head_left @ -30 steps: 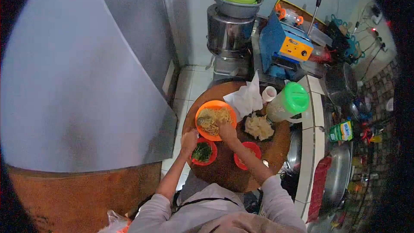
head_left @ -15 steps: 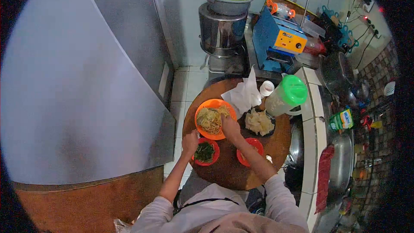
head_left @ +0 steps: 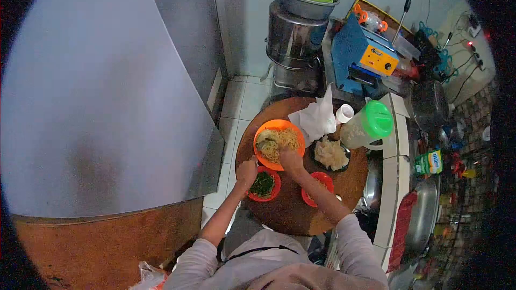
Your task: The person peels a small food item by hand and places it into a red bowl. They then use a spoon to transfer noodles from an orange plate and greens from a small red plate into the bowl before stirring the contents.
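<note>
An orange plate [head_left: 299, 153] holds yellow noodles [head_left: 288, 138] with a greyish-green portion at the left. My right hand [head_left: 291, 162] is bent over the plate's lower right, fingers closed and down at the noodles; what they grip is hidden. At the plate's lower left edge, my left hand [head_left: 248, 172] is curled closed, with a small pale bit showing at its top that I cannot make out. Just right of that hand sits a red bowl of chopped greens [head_left: 262, 184]. A second red bowl [head_left: 326, 178] is partly covered by my right forearm.
On the round wooden table [head_left: 322, 220] also stand a dark plate of pale crackers [head_left: 331, 153], white paper [head_left: 316, 121], a white cup [head_left: 345, 113] and a green-lidded pitcher [head_left: 378, 119]. Behind are a blue machine [head_left: 355, 48] and a steel pot [head_left: 295, 35]. A tiled counter [head_left: 395, 182] runs along the right.
The view has shifted, so the table appears slightly further right. My right hand has moved lower on the plate, and the noodles are spread differently. My left hand stays at the plate's edge.
</note>
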Demonstrator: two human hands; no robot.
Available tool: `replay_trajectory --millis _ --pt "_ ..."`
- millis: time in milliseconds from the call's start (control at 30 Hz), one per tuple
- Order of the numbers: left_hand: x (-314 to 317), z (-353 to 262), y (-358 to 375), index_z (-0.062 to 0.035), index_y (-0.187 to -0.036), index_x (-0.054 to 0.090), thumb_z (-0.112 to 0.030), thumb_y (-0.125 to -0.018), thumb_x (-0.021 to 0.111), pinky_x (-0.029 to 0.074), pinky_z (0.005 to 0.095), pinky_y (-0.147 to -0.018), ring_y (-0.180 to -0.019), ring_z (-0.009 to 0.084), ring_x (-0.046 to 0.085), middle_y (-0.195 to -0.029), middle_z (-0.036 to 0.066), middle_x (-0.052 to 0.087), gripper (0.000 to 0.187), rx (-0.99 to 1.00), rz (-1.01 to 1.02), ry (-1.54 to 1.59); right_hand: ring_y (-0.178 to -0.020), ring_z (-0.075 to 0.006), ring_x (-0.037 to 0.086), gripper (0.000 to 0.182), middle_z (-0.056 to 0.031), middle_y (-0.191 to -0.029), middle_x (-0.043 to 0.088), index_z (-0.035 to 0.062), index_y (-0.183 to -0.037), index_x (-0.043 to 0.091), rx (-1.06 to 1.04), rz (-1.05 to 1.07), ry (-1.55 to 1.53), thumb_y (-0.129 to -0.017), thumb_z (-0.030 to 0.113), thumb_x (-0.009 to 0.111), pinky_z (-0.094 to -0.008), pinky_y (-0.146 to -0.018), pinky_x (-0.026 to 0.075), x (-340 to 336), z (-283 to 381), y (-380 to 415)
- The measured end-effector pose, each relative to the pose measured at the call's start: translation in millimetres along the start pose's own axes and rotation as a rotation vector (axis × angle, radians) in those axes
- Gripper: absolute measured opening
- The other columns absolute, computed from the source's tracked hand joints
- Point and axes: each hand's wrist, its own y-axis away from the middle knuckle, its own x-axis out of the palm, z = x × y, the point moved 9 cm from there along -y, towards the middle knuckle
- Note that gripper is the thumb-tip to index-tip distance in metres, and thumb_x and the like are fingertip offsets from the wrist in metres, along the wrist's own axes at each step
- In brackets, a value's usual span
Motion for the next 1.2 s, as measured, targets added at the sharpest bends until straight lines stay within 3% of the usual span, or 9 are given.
replay_trajectory --millis 167,367,500,567,700,800,867,1000,1200 --pt "11.9 4.9 -5.6 -0.0002 -0.090 0.051 -0.022 -0.085 0.030 0.046 0.0452 -0.058 -0.066 0.0346 0.057 -0.069 0.020 0.057 0.030 0.063 -0.061 -0.002 -0.070 -0.0314 0.056 0.029 -0.0182 -0.082 0.054 0.0028 -0.102 0.048 0.145 -0.075 -0.311 -0.075 0.011 0.042 -0.0385 -0.056 0.047 -20.0 -21.4 -7.2" --pt "13.7 4.5 -6.5 -0.0004 -0.090 0.050 -0.016 -0.082 0.036 0.045 0.0463 -0.057 -0.065 0.0354 0.056 -0.068 0.020 0.056 0.023 0.076 -0.022 0.088 -0.069 -0.0295 0.057 0.033 -0.0170 -0.081 0.054 0.0042 -0.108 0.044 0.113 0.193 -0.003 -0.076 0.013 0.042 -0.0378 -0.056 0.046 55.7 -13.7 -14.2" --pt "6.9 -1.2 0.3 -0.0017 -0.089 0.051 -0.013 -0.081 0.036 0.045 0.0465 -0.059 -0.065 0.0352 0.056 -0.069 0.020 0.056 0.020 0.093 -0.060 0.045 -0.067 -0.0284 0.057 0.034 -0.0158 -0.080 0.054 0.0053 -0.109 0.044 0.072 0.164 -0.021 -0.076 0.014 0.042 -0.0370 -0.057 0.046 10.8 -6.3 -5.7" --pt "4.5 1.2 2.9 -0.0065 -0.090 0.055 -0.022 -0.083 0.034 0.042 0.0469 -0.061 -0.070 0.0360 0.055 -0.075 0.021 0.056 0.027 0.057 -0.071 0.081 -0.065 -0.0284 0.056 0.038 -0.0147 -0.080 0.054 0.0084 -0.113 0.043 0.033 0.014 -0.021 -0.075 0.014 0.042 -0.0369 -0.056 0.047 2.8 -12.3 -4.0" --pt "4.7 1.6 4.5 -0.0098 -0.095 0.054 -0.020 -0.081 0.036 0.042 0.0468 -0.064 -0.074 0.0360 0.055 -0.078 0.019 0.057 0.025 0.039 0.004 0.130 -0.063 -0.0279 0.056 0.039 -0.0139 -0.077 0.055 0.0092 -0.114 0.042 0.074 0.094 0.010 -0.076 0.015 0.042 -0.0364 -0.053 0.047 13.8 -24.6 -2.4" --pt "-9.7 0.2 14.2 -0.0094 -0.096 0.054 -0.020 -0.079 0.038 0.042 0.0462 -0.064 -0.076 0.0356 0.055 -0.079 0.019 0.057 0.026 -0.016 -0.020 0.185 -0.062 -0.0277 0.057 0.032 -0.0137 -0.075 0.055 0.0082 -0.108 0.046 0.076 0.045 0.007 -0.077 0.016 0.040 -0.0360 -0.051 0.047 1.8 -22.6 4.6" --pt "-15.8 -5.6 13.2 -0.0020 -0.084 0.055 -0.023 -0.086 0.030 0.044 0.0442 -0.053 -0.057 0.0326 0.056 -0.059 0.020 0.054 0.033 0.148 -0.176 0.120 -0.064 -0.0277 0.058 0.026 -0.0146 -0.076 0.056 0.0051 -0.099 0.050 0.164 0.116 -0.069 -0.079 0.017 0.039 -0.0362 -0.052 0.048 3.2 -28.3 3.5" --pt "-12.5 -9.5 12.4 -0.0013 -0.082 0.055 -0.023 -0.086 0.032 0.044 0.0440 -0.053 -0.056 0.0335 0.055 -0.062 0.020 0.055 0.031 0.175 -0.195 0.129 -0.067 -0.0287 0.058 0.023 -0.0159 -0.077 0.057 0.0022 -0.093 0.052 0.177 0.078 -0.020 -0.079 0.016 0.041 -0.0382 -0.054 0.048 -10.3 -20.2 7.9" --pt "-11.8 -19.6 14.9 0.0003 -0.083 0.053 -0.020 -0.084 0.035 0.044 0.0454 -0.055 -0.060 0.0347 0.055 -0.066 0.021 0.055 0.027 0.212 -0.191 0.166 -0.067 -0.0303 0.058 0.022 -0.0188 -0.063 0.056 0.0002 -0.085 0.054 0.327 -0.067 -0.285 -0.076 0.018 0.045 -0.0403 -0.057 0.047 -5.1 -41.6 27.6"
